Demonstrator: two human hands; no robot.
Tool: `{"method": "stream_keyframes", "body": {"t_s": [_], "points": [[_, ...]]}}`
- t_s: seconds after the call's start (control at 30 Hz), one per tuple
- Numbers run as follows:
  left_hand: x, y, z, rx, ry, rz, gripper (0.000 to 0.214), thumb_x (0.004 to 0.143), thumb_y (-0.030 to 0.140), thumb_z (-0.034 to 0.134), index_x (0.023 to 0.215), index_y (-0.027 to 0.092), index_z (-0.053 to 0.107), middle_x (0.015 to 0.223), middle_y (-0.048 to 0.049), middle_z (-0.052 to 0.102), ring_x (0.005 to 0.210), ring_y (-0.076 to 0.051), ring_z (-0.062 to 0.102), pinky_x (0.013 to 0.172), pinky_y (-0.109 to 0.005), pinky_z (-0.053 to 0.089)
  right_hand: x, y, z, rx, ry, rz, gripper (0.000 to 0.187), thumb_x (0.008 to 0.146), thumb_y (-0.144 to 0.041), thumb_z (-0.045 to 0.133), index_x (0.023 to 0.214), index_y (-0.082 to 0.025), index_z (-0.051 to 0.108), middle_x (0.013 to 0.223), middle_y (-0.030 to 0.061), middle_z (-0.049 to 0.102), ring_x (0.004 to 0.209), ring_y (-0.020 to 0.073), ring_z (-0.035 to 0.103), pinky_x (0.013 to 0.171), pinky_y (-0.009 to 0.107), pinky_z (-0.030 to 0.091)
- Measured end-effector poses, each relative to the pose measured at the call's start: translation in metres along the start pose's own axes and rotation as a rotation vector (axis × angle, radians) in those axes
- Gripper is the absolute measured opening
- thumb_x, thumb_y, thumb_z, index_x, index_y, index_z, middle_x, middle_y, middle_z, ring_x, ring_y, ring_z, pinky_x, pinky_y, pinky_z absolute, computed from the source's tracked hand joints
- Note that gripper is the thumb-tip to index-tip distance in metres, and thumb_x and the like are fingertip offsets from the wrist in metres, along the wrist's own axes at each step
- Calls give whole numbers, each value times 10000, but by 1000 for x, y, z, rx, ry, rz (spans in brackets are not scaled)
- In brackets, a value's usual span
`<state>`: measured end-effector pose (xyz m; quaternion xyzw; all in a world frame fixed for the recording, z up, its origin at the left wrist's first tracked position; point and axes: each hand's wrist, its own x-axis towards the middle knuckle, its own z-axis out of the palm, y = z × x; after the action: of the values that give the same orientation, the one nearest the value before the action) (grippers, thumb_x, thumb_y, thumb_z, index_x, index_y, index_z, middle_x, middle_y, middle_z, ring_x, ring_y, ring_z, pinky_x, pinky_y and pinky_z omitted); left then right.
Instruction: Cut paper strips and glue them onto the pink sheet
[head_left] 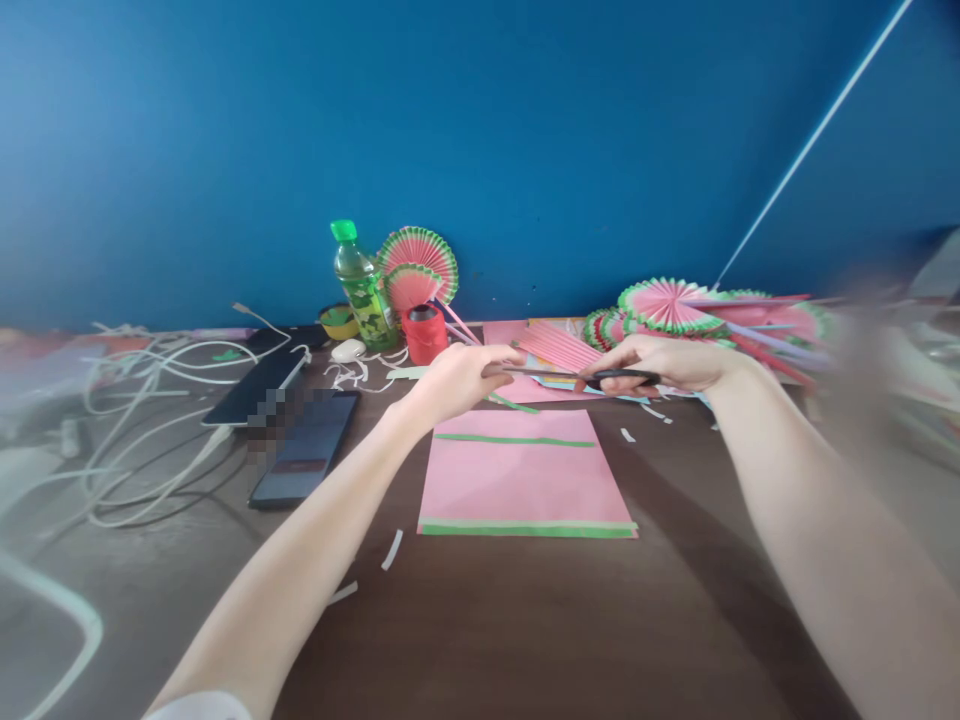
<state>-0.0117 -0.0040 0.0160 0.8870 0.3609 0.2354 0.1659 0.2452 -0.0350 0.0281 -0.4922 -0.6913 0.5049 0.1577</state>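
While my right hand point(679, 362) grips the black handles of the scissors point(577, 375), my left hand point(457, 380) pinches the far end of a thin strip at the blade tips; whether that strip is paper or green trim I cannot tell, since it is narrow and partly hidden. Both hands hover above the back of the worktop point(525, 620), just beyond the pink sheet point(525, 480), which lies flat with a green band along its near edge and a thinner green line near its far edge. To cut well, I judge I should keep the strip taut between my left fingers and the blades, feed it straight into the throat of the scissors, and close them in one smooth bite so the edge stays even. White offcuts point(391, 550) lie scattered near the sheet. Behind my hands sit folded pink fans point(667, 305), a red spool point(424, 333), a green bottle point(364, 290), and a phone point(307, 450) to the left
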Motion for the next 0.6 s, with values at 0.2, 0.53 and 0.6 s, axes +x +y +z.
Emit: {"method": "stream_keyframes", "body": {"t_s": [0.2, 0.53, 0.6], "points": [[-1, 1, -1, -9, -7, -21, 244, 774, 230, 542, 999, 220, 636, 916, -8, 685, 855, -157, 626, 798, -250, 439, 0, 0, 0, -12, 11, 10, 457, 656, -419, 633, 1015, -136, 660, 509, -47, 360, 455, 47, 245, 397, 216, 172], [-1, 3, -2, -117, -31, -68, 228, 760, 215, 558, 970, 223, 649, 882, -9, 687, 818, -159, 630, 802, -249, 448, 0, 0, -1, -63, 61, 57, 515, 616, -458, 651, 1023, -143, 663, 540, -26, 436, 452, 43, 261, 396, 212, 172], [-1, 3, -2, -134, -44, -78, 226, 757, 219, 561, 964, 225, 650, 876, -8, 687, 810, -160, 630, 794, -250, 451, 0, 2, -2, -79, 66, 60, 509, 612, -465, 656, 1014, -153, 670, 541, -24, 448, 447, 44, 263, 394, 212, 176]]}}
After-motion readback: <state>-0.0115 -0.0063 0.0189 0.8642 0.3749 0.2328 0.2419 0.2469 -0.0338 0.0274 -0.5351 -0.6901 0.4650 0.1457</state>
